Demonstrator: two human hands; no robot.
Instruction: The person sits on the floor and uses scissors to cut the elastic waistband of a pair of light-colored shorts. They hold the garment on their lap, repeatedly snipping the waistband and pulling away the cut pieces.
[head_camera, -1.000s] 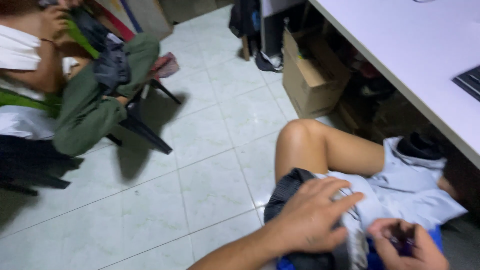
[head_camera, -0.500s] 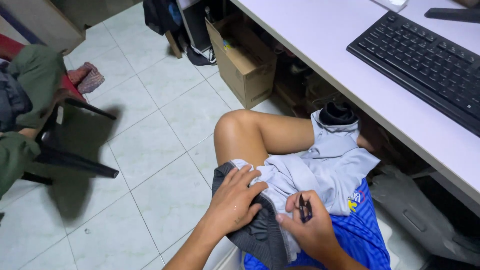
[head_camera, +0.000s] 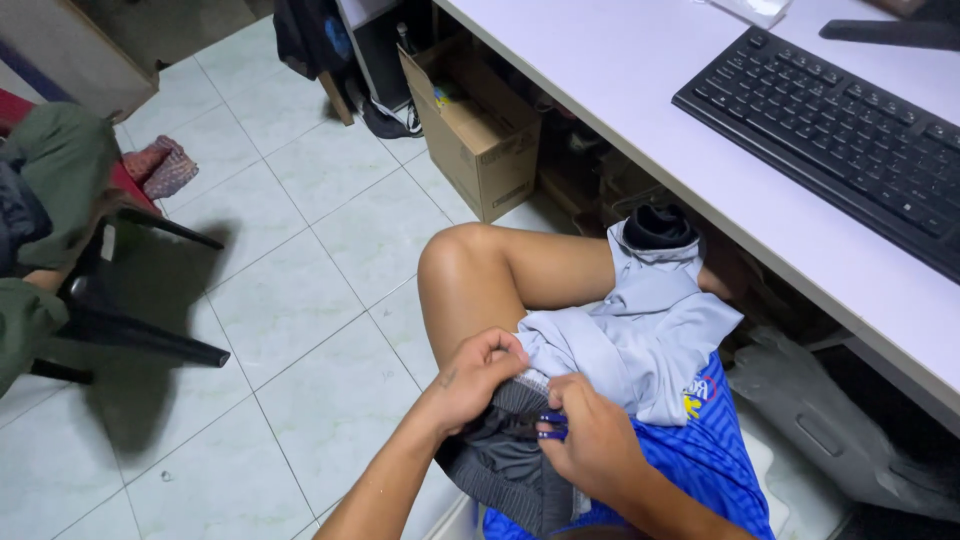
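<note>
**Keeping the seam taut**

My left hand (head_camera: 478, 375) pinches the grey garment (head_camera: 640, 340) on my lap; my right hand (head_camera: 590, 440) clenches a small dark-blue tool (head_camera: 548, 427) just beside that grip. I judge short, careful strokes safest.

keyboard (head_camera: 850, 130) cropped, small blue object (head_camera: 551, 427) hidden

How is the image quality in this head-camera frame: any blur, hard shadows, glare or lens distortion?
Head view: sharp on the left hand, right hand and grey garment; even indoor light, soft glare on the white desk; a dark shadow under the chair; the desk edge leans steeply, a wide-angle look; under the desk is dim.
</note>
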